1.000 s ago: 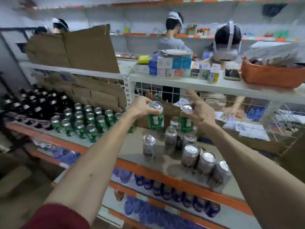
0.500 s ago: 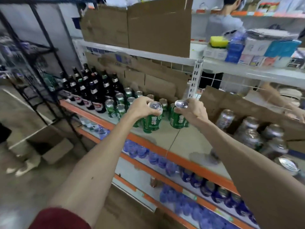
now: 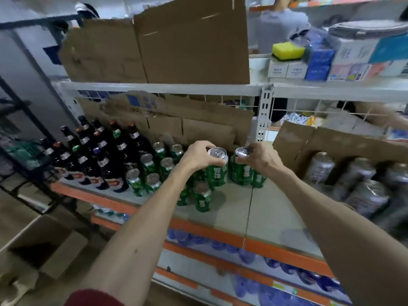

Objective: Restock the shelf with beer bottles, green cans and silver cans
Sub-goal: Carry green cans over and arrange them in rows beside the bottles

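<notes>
Grips a green can [image 3: 218, 171] from above with the left hand [image 3: 196, 155], with fingers curled round its top rim, and clasps a second green can [image 3: 241, 172] the same way with the right hand [image 3: 261, 156]. Holds both upright and close side by side at the far middle of the shelf [image 3: 265, 208], right beside the standing green cans [image 3: 152, 171]; cannot tell whether the bases touch the board yet. To place them well: lower each straight down, keep it upright, and land the base flat on bare board at the right edge of the cluster, label facing near. Set one down before the other to avoid knocking over neighbours. Lift the fingers off upward rather than sideways. Probably thin aluminium walls, smooth and a little slippery, so hold by the stiffer rim and avoid squeezing the body. Plain cylinders with glossy green print and bright silvery lids with pull tabs. To the left, dark glass beer bottles [image 3: 99, 155] with narrow necks, small caps and pale labels, packed in rows. To the right, blurred silver cans [image 3: 353, 186], seemingly leaning, below torn brown cardboard [image 3: 198, 129]. Matt grey shelf board with an orange front edge.
</notes>
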Demonstrator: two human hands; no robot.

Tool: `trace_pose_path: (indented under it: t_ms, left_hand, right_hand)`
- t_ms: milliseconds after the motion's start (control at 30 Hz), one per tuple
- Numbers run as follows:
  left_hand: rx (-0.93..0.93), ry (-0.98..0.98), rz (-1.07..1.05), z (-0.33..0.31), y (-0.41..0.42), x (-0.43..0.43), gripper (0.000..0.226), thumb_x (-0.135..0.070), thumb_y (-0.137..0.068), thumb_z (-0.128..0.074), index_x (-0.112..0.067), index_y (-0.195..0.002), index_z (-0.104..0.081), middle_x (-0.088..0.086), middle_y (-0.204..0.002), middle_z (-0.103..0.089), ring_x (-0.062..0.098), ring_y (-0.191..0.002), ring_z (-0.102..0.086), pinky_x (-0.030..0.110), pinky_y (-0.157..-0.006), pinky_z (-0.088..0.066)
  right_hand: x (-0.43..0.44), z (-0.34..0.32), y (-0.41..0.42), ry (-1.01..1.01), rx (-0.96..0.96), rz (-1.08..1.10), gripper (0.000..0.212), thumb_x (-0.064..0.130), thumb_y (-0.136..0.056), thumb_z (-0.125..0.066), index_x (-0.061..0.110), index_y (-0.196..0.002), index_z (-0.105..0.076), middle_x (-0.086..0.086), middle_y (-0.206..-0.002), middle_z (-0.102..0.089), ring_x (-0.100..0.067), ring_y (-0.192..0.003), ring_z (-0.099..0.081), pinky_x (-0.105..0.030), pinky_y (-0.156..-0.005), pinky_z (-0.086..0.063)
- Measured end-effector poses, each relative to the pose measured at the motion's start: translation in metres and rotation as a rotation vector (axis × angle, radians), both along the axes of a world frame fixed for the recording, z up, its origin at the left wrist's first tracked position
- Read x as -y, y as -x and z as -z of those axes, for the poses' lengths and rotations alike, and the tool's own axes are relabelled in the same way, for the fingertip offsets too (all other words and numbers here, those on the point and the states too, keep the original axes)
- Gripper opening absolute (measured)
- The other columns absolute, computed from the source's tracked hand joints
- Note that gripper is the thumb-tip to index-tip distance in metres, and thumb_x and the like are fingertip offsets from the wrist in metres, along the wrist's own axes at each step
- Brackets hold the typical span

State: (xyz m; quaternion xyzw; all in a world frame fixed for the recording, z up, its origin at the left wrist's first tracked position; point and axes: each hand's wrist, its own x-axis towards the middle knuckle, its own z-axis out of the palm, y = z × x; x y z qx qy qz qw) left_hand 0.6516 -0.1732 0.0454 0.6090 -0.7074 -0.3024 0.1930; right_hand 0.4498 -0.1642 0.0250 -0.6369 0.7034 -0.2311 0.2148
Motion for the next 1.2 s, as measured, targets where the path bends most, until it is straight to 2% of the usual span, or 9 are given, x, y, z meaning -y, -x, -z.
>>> trace_pose_path:
  t_ms: [100, 233, 333, 400, 500, 600, 733, 967, 1200]
  left_hand:
    - [0.046, -0.004, 0.052, 0.004, 0.006, 0.023, 0.052, -0.045, -0.067, -0.086, -0.022, -0.111, -0.069, -0.007, -0.107, -0.068, 0.013, -0.098, -0.063, 0.029, -0.073, -0.050]
    - [0.071, -0.022, 0.143, 0.008, 0.019, 0.040, 0.057, -0.045, -0.068, -0.085, -0.020, -0.116, -0.068, -0.007, -0.111, -0.067, 0.011, -0.098, -0.061, 0.027, -0.072, -0.046]
    - [0.090, -0.041, 0.196, 0.012, 0.024, 0.047, 0.057, -0.045, -0.069, -0.085, -0.021, -0.117, -0.066, -0.008, -0.111, -0.065, 0.010, -0.095, -0.059, 0.021, -0.062, -0.041]
    - [0.090, -0.049, 0.226, 0.018, 0.027, 0.050, 0.058, -0.046, -0.067, -0.085, -0.022, -0.117, -0.066, -0.007, -0.111, -0.066, 0.010, -0.095, -0.059, 0.021, -0.060, -0.042]
    - [0.084, -0.048, 0.266, 0.028, 0.029, 0.053, 0.062, -0.046, -0.065, -0.086, -0.022, -0.119, -0.066, -0.005, -0.113, -0.066, 0.012, -0.097, -0.060, 0.026, -0.068, -0.046]
    - [0.055, -0.062, 0.294, 0.034, 0.026, 0.052, 0.068, -0.047, -0.066, -0.086, -0.021, -0.124, -0.064, -0.004, -0.118, -0.065, 0.014, -0.100, -0.059, 0.028, -0.076, -0.044]
    - [0.051, -0.038, 0.313, 0.040, 0.019, 0.048, 0.073, -0.049, -0.066, -0.086, -0.018, -0.128, -0.063, -0.003, -0.125, -0.064, 0.014, -0.105, -0.057, 0.027, -0.080, -0.042]
    - [0.066, -0.041, 0.307, 0.052, 0.012, 0.051, 0.076, -0.047, -0.067, -0.085, -0.017, -0.132, -0.061, 0.002, -0.132, -0.063, 0.020, -0.120, -0.057, 0.032, -0.092, -0.047]
    - [0.032, -0.049, 0.268, 0.067, 0.011, 0.054, 0.072, -0.044, -0.066, -0.085, -0.017, -0.130, -0.063, 0.001, -0.121, -0.067, 0.016, -0.109, -0.061, 0.028, -0.086, -0.048]
  right_hand:
    - [0.003, -0.001, 0.004, -0.041, -0.003, 0.006, 0.043, 0.043, -0.076, -0.079, 0.007, -0.096, -0.067, -0.010, -0.087, -0.068, -0.027, -0.079, -0.066, -0.037, -0.069, -0.055]
    - [0.003, 0.006, 0.012, -0.081, 0.015, 0.055, 0.039, 0.043, -0.075, -0.080, 0.010, -0.092, -0.067, -0.007, -0.087, -0.068, -0.026, -0.081, -0.064, -0.034, -0.068, -0.051]
    - [-0.002, 0.009, 0.014, -0.092, -0.001, 0.116, 0.033, 0.042, -0.075, -0.079, 0.014, -0.085, -0.063, -0.006, -0.085, -0.065, -0.025, -0.079, -0.061, -0.029, -0.063, -0.043]
    - [-0.007, 0.011, 0.016, -0.081, -0.013, 0.147, 0.034, 0.044, -0.073, -0.079, 0.017, -0.088, -0.064, -0.005, -0.088, -0.068, -0.026, -0.082, -0.064, -0.029, -0.064, -0.044]
    - [-0.017, 0.011, 0.018, -0.082, -0.060, 0.212, 0.043, 0.049, -0.072, -0.079, 0.016, -0.099, -0.069, -0.004, -0.094, -0.071, -0.025, -0.083, -0.065, -0.031, -0.067, -0.050]
    - [-0.028, 0.010, 0.016, -0.098, -0.088, 0.285, 0.047, 0.049, -0.075, -0.078, 0.008, -0.095, -0.069, -0.008, -0.089, -0.071, -0.027, -0.079, -0.064, -0.035, -0.066, -0.053]
    - [-0.040, 0.012, 0.010, -0.066, -0.095, 0.317, 0.045, 0.047, -0.075, -0.077, 0.008, -0.096, -0.070, -0.010, -0.091, -0.071, -0.029, -0.082, -0.065, -0.040, -0.073, -0.056]
    - [-0.036, 0.023, -0.001, -0.034, -0.034, 0.292, 0.037, 0.040, -0.077, -0.077, 0.021, -0.108, -0.071, -0.006, -0.095, -0.069, -0.023, -0.078, -0.056, -0.029, -0.066, -0.038]
    - [-0.023, 0.045, -0.003, -0.068, -0.031, 0.308, 0.048, 0.048, -0.072, -0.076, 0.013, -0.104, -0.067, -0.007, -0.100, -0.072, -0.027, -0.085, -0.065, -0.038, -0.074, -0.056]
